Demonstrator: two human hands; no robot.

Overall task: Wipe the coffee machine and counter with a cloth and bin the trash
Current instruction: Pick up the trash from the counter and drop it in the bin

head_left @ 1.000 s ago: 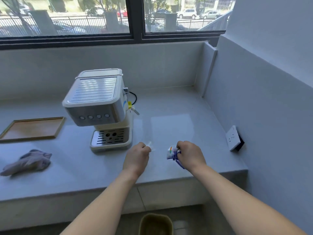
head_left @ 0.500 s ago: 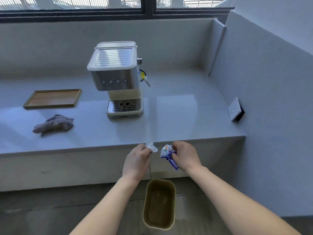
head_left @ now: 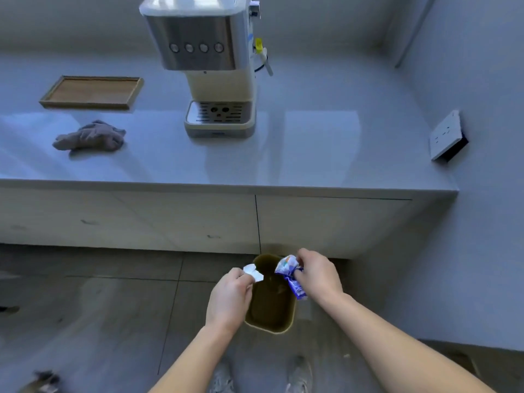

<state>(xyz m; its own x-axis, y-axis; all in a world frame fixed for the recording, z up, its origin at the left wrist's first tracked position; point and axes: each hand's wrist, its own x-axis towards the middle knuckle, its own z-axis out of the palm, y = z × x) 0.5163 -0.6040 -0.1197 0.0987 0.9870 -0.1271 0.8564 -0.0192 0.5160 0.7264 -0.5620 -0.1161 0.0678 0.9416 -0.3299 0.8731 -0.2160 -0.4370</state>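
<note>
Below the table's (head_left: 312, 165) front edge, an olive rectangular plastic bin (head_left: 269, 321) stands on the floor, apparently empty; left hand (head_left: 229, 299) fingers pinch a crumpled white scrap (head_left: 253, 273), right hand (head_left: 319, 276) fingers grip a crumpled blue-and-white wrapper (head_left: 289, 275), both above it.

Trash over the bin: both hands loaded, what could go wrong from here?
1. The white scrap in the left hand sits near the bin rim's left edge; released there, it may drift onto the floor.
2. The blue wrapper in the right hand hangs over the right rim and could catch or fall outside.
3. The bin looks small and light; a knock from either hand might tip it.
</note>
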